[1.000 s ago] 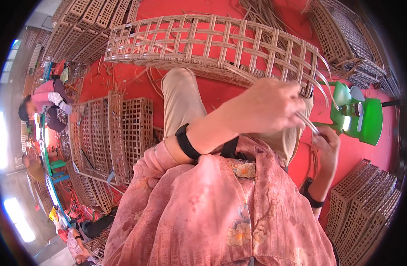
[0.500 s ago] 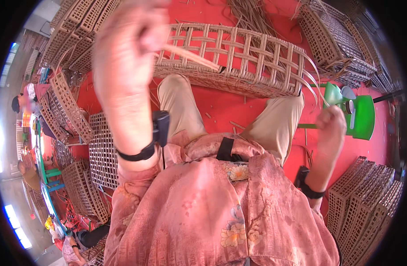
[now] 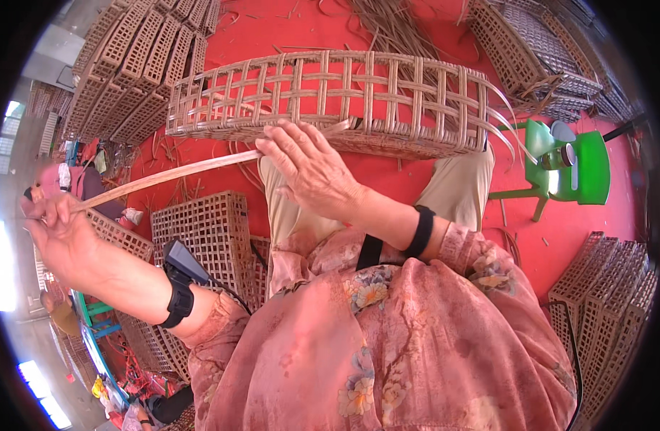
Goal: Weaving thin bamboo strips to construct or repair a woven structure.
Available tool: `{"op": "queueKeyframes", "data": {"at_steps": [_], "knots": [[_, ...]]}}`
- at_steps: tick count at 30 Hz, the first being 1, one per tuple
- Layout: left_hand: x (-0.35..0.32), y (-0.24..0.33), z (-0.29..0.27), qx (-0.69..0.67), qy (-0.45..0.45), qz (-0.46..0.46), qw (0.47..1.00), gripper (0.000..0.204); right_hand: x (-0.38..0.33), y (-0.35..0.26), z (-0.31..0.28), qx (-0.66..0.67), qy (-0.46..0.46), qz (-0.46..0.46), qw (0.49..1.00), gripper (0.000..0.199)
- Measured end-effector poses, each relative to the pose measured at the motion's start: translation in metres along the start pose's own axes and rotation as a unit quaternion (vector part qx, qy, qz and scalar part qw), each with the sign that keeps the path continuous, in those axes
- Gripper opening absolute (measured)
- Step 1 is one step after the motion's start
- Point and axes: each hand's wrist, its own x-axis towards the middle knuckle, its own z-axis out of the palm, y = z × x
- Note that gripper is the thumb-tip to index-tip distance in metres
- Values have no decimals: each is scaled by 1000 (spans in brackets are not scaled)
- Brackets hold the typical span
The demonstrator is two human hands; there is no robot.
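Note:
A long flat brown weaving strip (image 3: pixel 165 172) runs from the far left to the lower edge of a long open-weave basket (image 3: pixel 323 92). My left hand (image 3: pixel 64 230) is stretched out to the left, its fingers pinching the strip's free end. Beneath my right hand (image 3: pixel 310 169) the strip passes close to the basket's edge; these fingers lie outstretched and flat, and the thumb is mostly hidden. The strip shows again beyond the fingertips, up against the basket's edge. The basket rests on its side in front of my knees. Loose strands curl from its right end.
Stacks of woven baskets (image 3: pixel 140 61) stand at the far left, far right and near right. A green plastic stool (image 3: pixel 594 169) holding a round container is on the right. Loose strips (image 3: pixel 394 32) lie on the red floor (image 3: pixel 233 36) behind the basket. Other people sit at left.
My left hand has drawn the strip's end out to the left and down. My right hand has come from the right side onto the strip by the basket's edge.

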Motion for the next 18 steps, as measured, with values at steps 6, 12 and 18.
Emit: {"op": "queueKeyframes", "data": {"at_steps": [6, 12, 18], "knots": [[-120, -111, 112, 279, -197, -68, 937, 16, -30, 0, 28, 102, -45, -33, 993, 85], [-177, -181, 133, 447, -355, -202, 796, 10, -70, 30, -62, 500, -169, 98, 844, 31], [-185, -204, 147, 389, -391, -121, 825, 10, -67, 49, -141, 429, -6, 357, 830, 15]]}}
